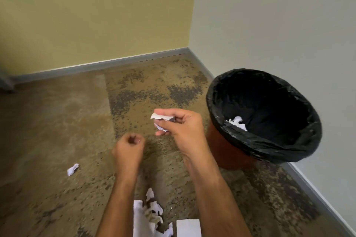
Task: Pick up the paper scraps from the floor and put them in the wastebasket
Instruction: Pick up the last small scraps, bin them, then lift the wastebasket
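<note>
My right hand (180,125) is raised above the carpet, left of the wastebasket, pinching crumpled white paper scraps (160,118) between thumb and fingers. My left hand (129,149) hovers lower and to the left, curled into a loose fist with nothing visible in it. The wastebasket (227,150) is red-brown, lined with a black bag, and stands in the corner at right. A few white scraps (238,122) lie inside it. One small scrap (72,169) lies alone on the carpet at left. A pile of scraps and torn sheets (152,213) sits between my forearms at the bottom.
Brown patterned carpet (57,121) covers the floor. A yellow wall (96,15) stands behind and a pale wall (279,25) runs on the right, both with grey baseboards. The wastebasket stands close to the right wall.
</note>
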Available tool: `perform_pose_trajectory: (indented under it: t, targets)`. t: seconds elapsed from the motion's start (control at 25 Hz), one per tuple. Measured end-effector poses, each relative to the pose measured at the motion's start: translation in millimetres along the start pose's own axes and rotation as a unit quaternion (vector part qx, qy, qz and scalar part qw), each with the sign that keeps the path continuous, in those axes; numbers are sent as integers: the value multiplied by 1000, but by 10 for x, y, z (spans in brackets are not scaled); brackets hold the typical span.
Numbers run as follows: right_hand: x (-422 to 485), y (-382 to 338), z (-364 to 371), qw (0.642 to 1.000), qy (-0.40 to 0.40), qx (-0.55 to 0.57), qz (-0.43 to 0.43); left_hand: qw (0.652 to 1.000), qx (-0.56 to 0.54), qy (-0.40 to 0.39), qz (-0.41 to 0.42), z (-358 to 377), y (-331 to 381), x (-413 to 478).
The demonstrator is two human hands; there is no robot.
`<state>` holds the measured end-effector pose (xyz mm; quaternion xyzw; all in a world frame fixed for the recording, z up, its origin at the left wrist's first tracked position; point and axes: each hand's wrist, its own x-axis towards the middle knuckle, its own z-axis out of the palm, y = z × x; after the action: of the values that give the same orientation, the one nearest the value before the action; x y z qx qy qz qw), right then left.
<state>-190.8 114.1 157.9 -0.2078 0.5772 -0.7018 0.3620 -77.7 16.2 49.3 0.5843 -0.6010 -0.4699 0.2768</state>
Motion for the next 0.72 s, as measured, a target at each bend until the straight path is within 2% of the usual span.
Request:
perform_pose_trajectory:
  t: [0.12,0.24,0.36,0.52,0.64,0.72]
  targets:
    - [-90,-308,-201,990,87,-85,-65,970,-214,-98,63,180,831,-185]
    - [-173,-617,-460,963,172,-165,-127,943,-258,-148,150,225,1531,-442]
    - [-238,-814,-784,937,239,-209,-144,932,-237,-176,212,384,1874,-616]
    - [-266,-899,-1250,912,295,-250,-137,927,-107,-200,299,733,2007,-834]
    - [-225,-898,-1481,907,265,-304,-119,922,-51,-203,324,867,1955,-937]
    - [-240,-891,-1561,891,230,-378,-103,923,-41,-214,318,885,1930,-961]
